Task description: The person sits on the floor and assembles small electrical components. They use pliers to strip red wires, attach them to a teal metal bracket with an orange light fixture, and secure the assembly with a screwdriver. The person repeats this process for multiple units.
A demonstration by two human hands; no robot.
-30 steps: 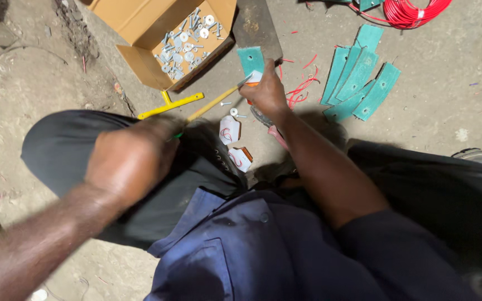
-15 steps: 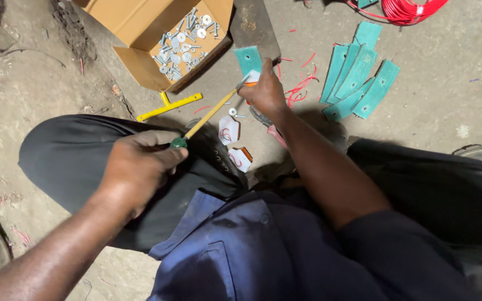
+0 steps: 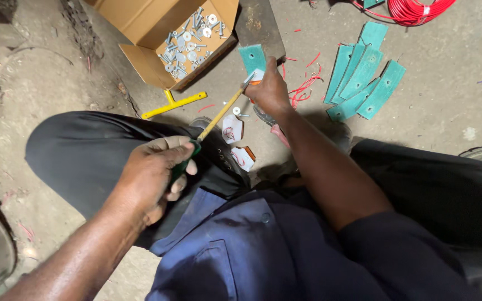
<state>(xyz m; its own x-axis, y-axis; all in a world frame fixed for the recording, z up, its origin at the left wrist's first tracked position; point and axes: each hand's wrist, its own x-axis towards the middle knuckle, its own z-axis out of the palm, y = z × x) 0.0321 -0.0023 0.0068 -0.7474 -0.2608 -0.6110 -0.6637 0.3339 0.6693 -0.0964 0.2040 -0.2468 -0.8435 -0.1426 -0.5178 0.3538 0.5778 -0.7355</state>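
Observation:
My left hand (image 3: 153, 174) is closed around the green handle of a long screwdriver (image 3: 221, 115) whose yellow shaft slants up to the right. The tip meets a small white part (image 3: 256, 75) that my right hand (image 3: 270, 92) grips against the floor, just below a teal plate (image 3: 251, 57). Two more small white parts with red wire (image 3: 233, 129) lie between my legs, near my shoe.
An open cardboard box (image 3: 146, 61) of bolts and washers sits at the top. A yellow T-shaped tool (image 3: 174, 105) lies below it. Several teal plates (image 3: 364, 78) lie at the right, a coil of red wire (image 3: 414, 10) above them. Red wire scraps (image 3: 303, 86) litter the concrete.
My left hand has pulled the screwdriver handle back toward me and lifted it, and the shaft now shows in full. The right hand stays on the white part.

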